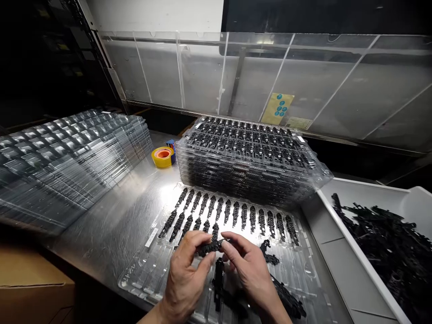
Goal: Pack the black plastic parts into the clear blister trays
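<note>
Between them, my left hand (pixel 189 270) and my right hand (pixel 245 265) hold a small black plastic part (pixel 212 247) by its two ends, fingers and thumbs pinched on it. Below lies a clear plastic tray (pixel 141 270) with slots. Its far row is filled with black parts (pixel 236 213), and the second row holds several on the left side, partly hidden behind my hands. Loose black parts (pixel 219 274) lie on the near part of the tray under my hands, others (pixel 286 297) by my right wrist. One more loose part (pixel 269 253) lies right of my right hand.
Behind the tray rises a stack of filled clear trays (pixel 243 175). A tall stack of clear trays (pixel 84 166) stands left. Yellow tape (pixel 163 157) sits between them on the metal table (pixel 111 234). A white bin (pixel 337 261) of black parts is right, a cardboard box (pixel 30 283) lower left.
</note>
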Demonstrator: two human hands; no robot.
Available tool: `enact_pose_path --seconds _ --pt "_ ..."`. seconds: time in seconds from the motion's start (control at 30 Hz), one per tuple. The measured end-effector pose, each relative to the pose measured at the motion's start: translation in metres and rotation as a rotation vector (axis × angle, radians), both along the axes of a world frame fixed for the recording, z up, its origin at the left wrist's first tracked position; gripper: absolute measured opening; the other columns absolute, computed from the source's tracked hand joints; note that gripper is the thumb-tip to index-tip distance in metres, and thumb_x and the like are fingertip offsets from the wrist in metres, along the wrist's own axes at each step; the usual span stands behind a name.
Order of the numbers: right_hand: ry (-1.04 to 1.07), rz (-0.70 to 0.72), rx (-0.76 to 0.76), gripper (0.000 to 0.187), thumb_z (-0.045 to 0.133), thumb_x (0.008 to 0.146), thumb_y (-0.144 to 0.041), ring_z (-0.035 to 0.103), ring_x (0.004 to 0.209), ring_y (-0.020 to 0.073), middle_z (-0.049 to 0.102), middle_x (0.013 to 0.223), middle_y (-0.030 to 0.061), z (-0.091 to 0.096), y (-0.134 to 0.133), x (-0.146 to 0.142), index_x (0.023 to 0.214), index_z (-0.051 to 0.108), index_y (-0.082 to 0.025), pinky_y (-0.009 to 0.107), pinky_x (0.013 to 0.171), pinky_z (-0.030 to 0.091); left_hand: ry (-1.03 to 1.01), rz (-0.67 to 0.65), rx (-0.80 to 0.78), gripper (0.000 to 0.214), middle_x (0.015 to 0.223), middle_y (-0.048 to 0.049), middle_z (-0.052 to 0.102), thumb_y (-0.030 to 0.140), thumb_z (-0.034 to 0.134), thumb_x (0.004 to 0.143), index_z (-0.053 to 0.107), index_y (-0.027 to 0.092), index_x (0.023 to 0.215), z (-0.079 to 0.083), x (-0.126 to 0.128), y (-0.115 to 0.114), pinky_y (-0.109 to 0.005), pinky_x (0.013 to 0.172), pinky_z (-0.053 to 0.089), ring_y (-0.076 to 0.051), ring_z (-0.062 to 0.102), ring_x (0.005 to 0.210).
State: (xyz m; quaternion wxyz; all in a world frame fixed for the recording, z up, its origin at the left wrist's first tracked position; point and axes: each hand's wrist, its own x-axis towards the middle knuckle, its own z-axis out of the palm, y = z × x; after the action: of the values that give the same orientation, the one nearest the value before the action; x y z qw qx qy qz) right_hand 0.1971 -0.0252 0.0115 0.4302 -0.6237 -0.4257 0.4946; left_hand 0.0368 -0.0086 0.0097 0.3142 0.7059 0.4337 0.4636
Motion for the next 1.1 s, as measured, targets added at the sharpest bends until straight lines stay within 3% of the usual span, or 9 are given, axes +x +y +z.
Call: enact_pose_path --seconds 0.1,0.2,0.33,0.43,0.57,0.8,1.0,1.1 --pt "0.015 -0.138 0.092 0.039 0.064 0.079 -0.052 0.057 0.063 0.0159 0.064 0.072 0.0027 0.005 0.0 0.01 0.095 0.067 -0.017 0.027 0.059 0.048 0.136 -0.106 0.127 0.032 0.106 -0.0048 0.058 0.012 0.057 0.085 0.053 0.023 0.115 0.001 -0.001 0.003 -0.031 0.084 0.053 -0.018 0.058 0.098" --pt "-0.278 -0.257 0.129 0.037 0.057 0.082 -0.053 0.06 0.065 0.0174 0.066 0.078 0.005 0.005 0.0 0.022 0.093 0.065 -0.018 0.028 0.055 0.05 0.379 -0.067 0.288 0.024 0.097 -0.0063 0.06 0.01 0.053 0.087 0.057 0.019 0.109 -0.004 -0.023 0.014 -0.034 0.075 0.054 -0.02 0.056 0.09" --pt "-0.554 -0.246 0.217 0.042 0.044 0.087 -0.056 0.058 0.054 0.0163 0.065 0.076 0.0071 -0.012 -0.002 0.022 0.091 0.061 -0.017 0.028 0.045 0.048 0.691 0.019 0.319 0.019 0.09 -0.0072 0.06 0.006 0.052 0.083 0.06 0.017 0.096 -0.018 -0.05 0.024 -0.037 0.066 0.052 -0.022 0.053 0.082" --pt "-0.769 -0.21 0.269 0.042 0.034 0.095 -0.05 0.054 0.049 0.0142 0.062 0.068 0.0055 -0.026 -0.008 0.01 0.087 0.06 -0.016 0.025 0.044 0.043 0.783 -0.006 0.282 0.017 0.087 -0.0071 0.059 0.003 0.053 0.08 0.06 0.016 0.089 -0.024 -0.051 0.023 -0.037 0.064 0.05 -0.023 0.052 0.079" --pt "-1.02 -0.081 0.199 0.035 0.042 0.095 -0.044 0.055 0.05 0.0147 0.06 0.062 0.0026 -0.024 -0.013 -0.003 0.082 0.061 -0.018 0.025 0.048 0.038 0.77 -0.019 0.277 0.015 0.089 -0.0077 0.059 0.003 0.052 0.081 0.058 0.016 0.086 -0.023 -0.045 0.02 -0.037 0.065 0.048 -0.023 0.051 0.081" --pt "-1.021 0.137 0.103 0.023 0.049 0.094 -0.035 0.061 0.075 0.0184 0.065 0.081 0.0046 -0.007 -0.004 -0.006 0.096 0.067 -0.021 0.028 0.064 0.042 0.695 -0.036 0.297 0.013 0.083 -0.0059 0.061 0.01 0.047 0.087 0.056 0.017 0.092 -0.023 -0.048 0.014 -0.037 0.066 0.046 -0.022 0.053 0.075" --pt "-1.047 0.295 0.167 0.023 0.046 0.096 -0.033 0.055 0.078 0.0184 0.06 0.084 0.003 -0.006 0.0 -0.007 0.084 0.064 -0.023 0.029 0.065 0.04 0.506 -0.099 0.126 0.017 0.082 -0.0024 0.063 0.011 0.047 0.086 0.055 0.019 0.099 -0.016 -0.045 0.013 -0.028 0.064 0.049 -0.017 0.06 0.073" --pt "-1.035 0.316 0.215 0.016 0.049 0.092 -0.02 0.053 0.082 0.0188 0.061 0.091 0.0027 -0.011 -0.001 -0.004 0.094 0.064 -0.025 0.03 0.07 0.041 0.435 -0.089 0.072 0.017 0.08 -0.0009 0.064 0.014 0.05 0.085 0.056 0.02 0.1 -0.008 -0.036 0.018 -0.026 0.063 0.049 -0.015 0.061 0.07"
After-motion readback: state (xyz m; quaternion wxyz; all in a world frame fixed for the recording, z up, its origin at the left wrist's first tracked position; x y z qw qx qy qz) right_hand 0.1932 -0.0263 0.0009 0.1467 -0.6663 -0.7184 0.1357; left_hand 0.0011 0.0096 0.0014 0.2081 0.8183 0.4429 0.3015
